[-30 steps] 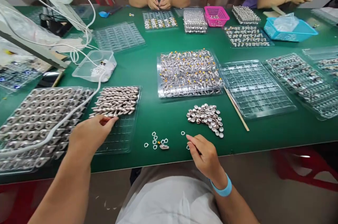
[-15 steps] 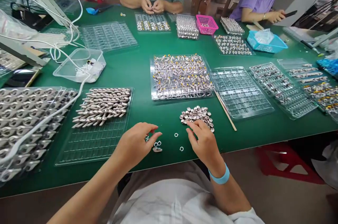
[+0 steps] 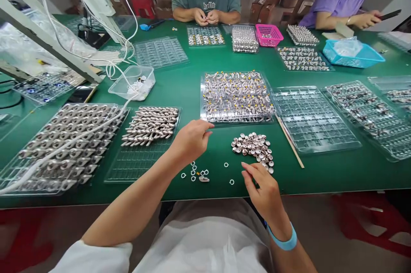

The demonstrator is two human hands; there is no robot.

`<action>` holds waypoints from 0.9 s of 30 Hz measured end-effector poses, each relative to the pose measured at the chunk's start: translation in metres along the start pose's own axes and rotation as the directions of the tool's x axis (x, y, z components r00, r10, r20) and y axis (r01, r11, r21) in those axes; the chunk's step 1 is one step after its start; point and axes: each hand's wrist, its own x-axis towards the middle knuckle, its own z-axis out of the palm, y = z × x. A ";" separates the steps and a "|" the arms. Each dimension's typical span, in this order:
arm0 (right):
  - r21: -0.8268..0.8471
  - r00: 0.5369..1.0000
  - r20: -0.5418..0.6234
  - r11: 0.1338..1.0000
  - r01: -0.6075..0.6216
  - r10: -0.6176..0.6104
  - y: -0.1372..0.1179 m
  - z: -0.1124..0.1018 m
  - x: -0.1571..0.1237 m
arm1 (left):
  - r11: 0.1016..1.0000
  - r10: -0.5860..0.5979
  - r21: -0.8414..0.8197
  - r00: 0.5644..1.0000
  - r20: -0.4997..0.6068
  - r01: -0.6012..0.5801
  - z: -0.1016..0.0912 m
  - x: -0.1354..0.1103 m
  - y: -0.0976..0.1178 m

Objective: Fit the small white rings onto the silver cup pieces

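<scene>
My left hand (image 3: 193,141) is stretched forward over the green tabletop, just short of a clear tray (image 3: 236,119) filled with small pale parts with yellow tips (image 3: 237,95). Its thumb and index finger are slightly apart, with nothing visible between them. Below it lie several white rings (image 3: 193,172) and a single silver-grey part (image 3: 204,179). My right hand (image 3: 263,187), wearing a blue wristband, hovers beside a pile of small round metal caps (image 3: 252,146). Its fingers are apart and appear to hold nothing. Two more white rings (image 3: 231,182) lie between the hands.
Left stand trays of grey metal parts (image 3: 150,125) and a clear plastic box (image 3: 149,76), crossed by a white cable (image 3: 80,136). A wooden stick (image 3: 290,142) lies beside a clear compartment tray (image 3: 316,118). Across the table, two people work near pink (image 3: 269,35) and blue baskets (image 3: 353,59).
My left hand has moved forward from the white rings toward the tray of yellow-tipped parts. My right hand has drawn back slightly from the metal caps. The view has shifted left.
</scene>
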 end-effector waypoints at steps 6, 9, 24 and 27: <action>0.048 0.999 0.038 0.999 0.015 -0.017 0.000 0.001 0.002 | 0.990 -0.143 0.027 0.987 0.077 0.141 -0.007 0.003 -0.005; 0.069 0.997 0.058 0.996 0.054 -0.058 -0.010 0.008 0.002 | 0.983 -0.168 -0.054 0.978 0.121 0.175 -0.013 0.004 -0.004; 0.014 0.976 0.163 0.989 0.145 -0.145 -0.047 0.059 0.014 | 0.913 -0.167 -0.364 0.983 0.079 0.184 -0.016 -0.051 0.008; 0.311 0.979 0.061 0.936 0.165 -0.193 -0.039 0.034 0.013 | 0.735 -0.218 -0.601 0.949 0.227 0.313 -0.011 -0.067 0.014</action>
